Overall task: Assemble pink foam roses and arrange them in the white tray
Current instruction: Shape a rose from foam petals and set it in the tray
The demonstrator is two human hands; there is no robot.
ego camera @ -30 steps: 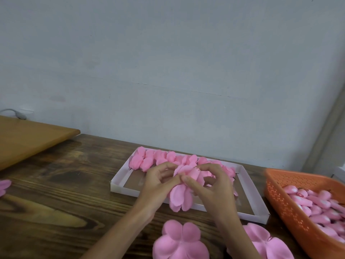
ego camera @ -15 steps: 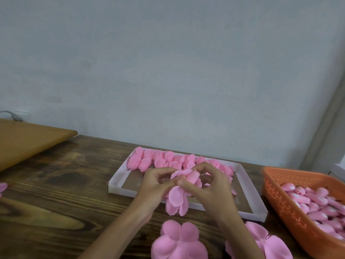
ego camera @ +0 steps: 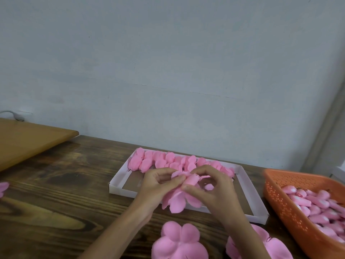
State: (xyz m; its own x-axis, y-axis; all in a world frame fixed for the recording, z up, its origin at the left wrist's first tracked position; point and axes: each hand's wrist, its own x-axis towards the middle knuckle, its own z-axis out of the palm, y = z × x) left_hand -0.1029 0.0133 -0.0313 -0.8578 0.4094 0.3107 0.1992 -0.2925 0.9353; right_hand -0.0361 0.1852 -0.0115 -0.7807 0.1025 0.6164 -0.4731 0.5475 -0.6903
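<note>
A pink foam rose is held over the near edge of the white tray. My left hand pinches it from the left and my right hand pinches its bud from the right, with loose petals hanging below. A row of finished pink roses lies along the tray's far side. Two stacks of flat pink petal pieces, one in the middle and one partly behind my right arm, lie on the wooden table in front.
An orange perforated basket of pink foam buds stands at the right. A lighter wooden board sits at the far left, and a pink petal piece lies at the left edge. A grey wall is close behind the tray.
Both hands stay on the rose over the tray's near edge; my fingers have shifted around the bud and the hanging petals have spread slightly.
</note>
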